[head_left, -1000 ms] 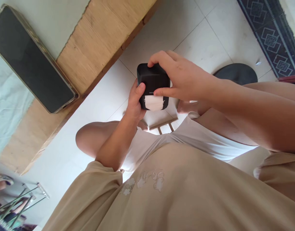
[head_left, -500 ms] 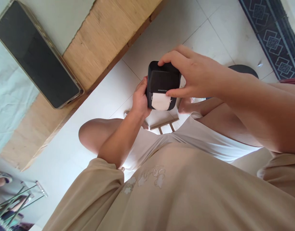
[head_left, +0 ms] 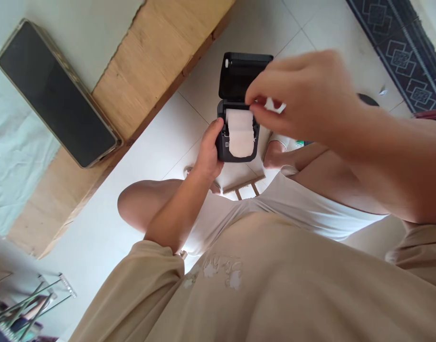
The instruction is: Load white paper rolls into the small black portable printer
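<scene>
A small black portable printer (head_left: 222,153) is in my left hand (head_left: 208,151), held by its left side with the thumb near the top edge. Its black lid (head_left: 235,78) stands swung up and back. Inside lies a roll of white paper (head_left: 239,118), its loose end draped over the printer's front. My right hand (head_left: 299,92), blurred by motion, is at the lid's lower right, thumb and fingers drawn together. Whatever is between those fingertips, if anything, I cannot make out.
A phone (head_left: 57,95) in a clear case rests on the wooden table (head_left: 164,52) at upper left. Below are pale floor tiles (head_left: 182,118) and my bare legs (head_left: 146,197). A patterned dark strip (head_left: 399,57) runs along the upper right, and a metal-legged rack (head_left: 36,299) stands at lower left.
The printer's lid has gone from closed to raised, exposing the paper roll. My right hand has moved off the top of the printer, slightly to the right, its fingers now drawn together.
</scene>
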`<move>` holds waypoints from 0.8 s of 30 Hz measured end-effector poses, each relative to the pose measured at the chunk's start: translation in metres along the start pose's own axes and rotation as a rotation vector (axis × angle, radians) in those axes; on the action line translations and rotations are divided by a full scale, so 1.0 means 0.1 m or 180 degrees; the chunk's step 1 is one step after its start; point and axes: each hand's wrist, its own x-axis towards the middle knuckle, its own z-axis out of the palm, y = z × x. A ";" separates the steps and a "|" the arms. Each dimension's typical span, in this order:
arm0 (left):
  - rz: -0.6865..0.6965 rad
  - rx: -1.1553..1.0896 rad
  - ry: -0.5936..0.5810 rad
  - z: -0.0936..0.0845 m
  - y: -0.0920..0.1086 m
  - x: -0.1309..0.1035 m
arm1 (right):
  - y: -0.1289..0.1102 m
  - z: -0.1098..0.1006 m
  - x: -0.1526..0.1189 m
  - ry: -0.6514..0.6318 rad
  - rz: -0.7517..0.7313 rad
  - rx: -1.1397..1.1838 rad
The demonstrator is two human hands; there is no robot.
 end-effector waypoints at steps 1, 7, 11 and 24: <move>0.0029 0.0009 -0.0005 -0.01 -0.01 0.01 | -0.04 0.05 0.01 -0.0245 0.0086 -0.0114; 0.0137 0.0062 -0.0122 -0.04 -0.05 0.02 | -0.20 0.23 0.10 -0.1229 0.0296 -0.0501; 0.0115 0.0191 -0.0200 -0.05 -0.05 -0.01 | -0.19 0.19 0.17 -0.1301 0.0365 -0.0417; -0.0022 -0.0253 0.0155 -0.04 0.04 -0.04 | -0.18 -0.39 0.03 -0.0019 0.1039 0.1984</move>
